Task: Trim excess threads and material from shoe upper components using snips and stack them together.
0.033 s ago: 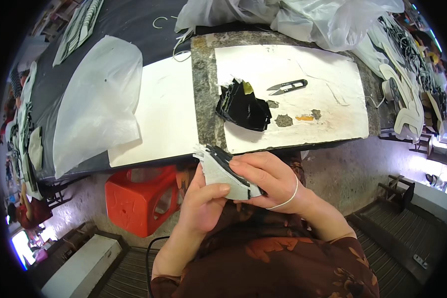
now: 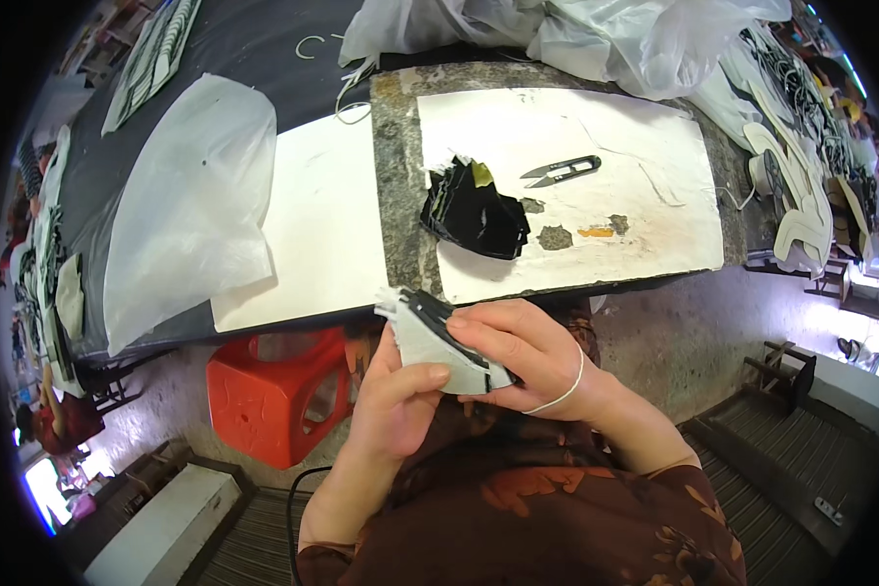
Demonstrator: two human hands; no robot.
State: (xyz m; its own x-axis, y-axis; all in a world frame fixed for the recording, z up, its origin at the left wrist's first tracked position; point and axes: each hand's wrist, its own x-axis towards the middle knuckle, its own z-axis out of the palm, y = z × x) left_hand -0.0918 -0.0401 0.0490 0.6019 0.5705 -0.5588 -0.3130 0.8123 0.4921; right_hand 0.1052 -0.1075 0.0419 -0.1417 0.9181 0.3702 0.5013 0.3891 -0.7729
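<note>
The grey piece (image 2: 438, 342) — a flat cut shape with a dark edge along its upper side — sits between both hands, held in front of the person's lap just below the near edge of the table (image 2: 400, 195). The left hand (image 2: 396, 391) closes on its lower part, thumb lying across the grey face; the right hand (image 2: 523, 356) grips the upper right end, fingers curled over the dark edge. A pale band rings the right wrist.

Set against the earlier picture, nothing has visibly changed: it was taken at the same instant, and the piece, both grips and the tabletop match. So the piece is no further along than it was — both hands are closed on it and neither is free.

On the table, well apart from the hands, a black stack (image 2: 477, 210) of cut pieces lies on a white sheet (image 2: 635, 156), with snips (image 2: 562, 171) just beyond it and a few stains to the right. A second white board (image 2: 317, 225) lies to the left, partly under a clear plastic bag (image 2: 190, 195). An orange stool (image 2: 278, 391) stands under the table edge, beside the left forearm. White cut shapes (image 2: 801, 215) pile up at the far right.
</note>
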